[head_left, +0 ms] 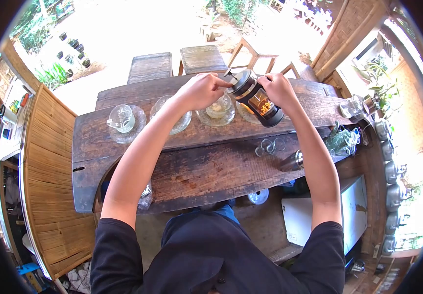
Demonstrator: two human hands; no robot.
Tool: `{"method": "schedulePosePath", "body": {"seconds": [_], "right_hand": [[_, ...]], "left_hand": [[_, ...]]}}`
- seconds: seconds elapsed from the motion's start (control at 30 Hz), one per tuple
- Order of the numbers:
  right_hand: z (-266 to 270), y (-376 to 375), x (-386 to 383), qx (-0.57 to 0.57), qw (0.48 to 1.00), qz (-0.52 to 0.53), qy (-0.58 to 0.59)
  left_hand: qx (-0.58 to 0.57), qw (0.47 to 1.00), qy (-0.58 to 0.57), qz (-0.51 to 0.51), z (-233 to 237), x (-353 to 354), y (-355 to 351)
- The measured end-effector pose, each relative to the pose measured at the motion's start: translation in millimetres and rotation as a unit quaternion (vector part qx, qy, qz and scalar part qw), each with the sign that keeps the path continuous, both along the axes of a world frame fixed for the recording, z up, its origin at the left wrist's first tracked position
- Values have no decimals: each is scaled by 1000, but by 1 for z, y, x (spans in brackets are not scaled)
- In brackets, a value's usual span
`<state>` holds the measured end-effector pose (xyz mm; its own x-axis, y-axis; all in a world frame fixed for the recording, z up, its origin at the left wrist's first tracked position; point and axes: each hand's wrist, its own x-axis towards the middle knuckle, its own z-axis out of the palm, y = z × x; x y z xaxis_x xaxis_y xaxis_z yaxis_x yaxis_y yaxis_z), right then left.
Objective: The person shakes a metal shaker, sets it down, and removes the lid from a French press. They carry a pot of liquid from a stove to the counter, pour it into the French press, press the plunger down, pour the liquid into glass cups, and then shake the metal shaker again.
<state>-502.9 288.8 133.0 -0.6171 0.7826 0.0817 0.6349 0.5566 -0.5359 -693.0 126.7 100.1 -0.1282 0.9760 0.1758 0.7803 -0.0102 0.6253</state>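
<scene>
A French press (259, 99) with a black frame and amber liquid inside is tilted over the wooden table, its lid end toward the upper left. My right hand (276, 88) is wrapped round its handle side. With fingers bent, my left hand (205, 91) reaches to the lid, a fingertip at the rim near the plunger rod. Beneath the press and my hands, glass cups on clear saucers stand in a row: one cup (122, 118) at the left, another cup (217, 109) below my left hand. A further saucer (176, 122) is partly covered by my left forearm.
The dark wooden table (197, 172) has a lower front section bearing small glass rings (270, 147) and a dark metal cup (292, 161). Glassware (341, 142) stands at the right end. Stools (202, 60) are behind; a bamboo panel (57, 186) is at the left.
</scene>
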Motion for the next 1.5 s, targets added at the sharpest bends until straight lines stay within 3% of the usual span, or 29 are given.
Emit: {"method": "schedulePosePath", "body": {"seconds": [0.63,0.83,0.9,1.03,1.13,1.5], "right_hand": [[12,-11,-3,43,999,12,-2],[15,-9,-3,21,1000,23,1],[17,-7,-4,11,1000,25,-5],[14,-1,-5,29,999,30,-22],[11,0,-5,35,999,25,10],[18,6,-4,-9,998,49,-42]], "left_hand": [[0,1000,-8,18,11,5,-8],[17,1000,-5,22,5,4,-4],[-40,999,-9,23,8,5,-4],[-49,998,-13,36,11,10,-6],[1,999,2,40,7,13,-6],[-37,998,-18,55,9,17,-2]]}}
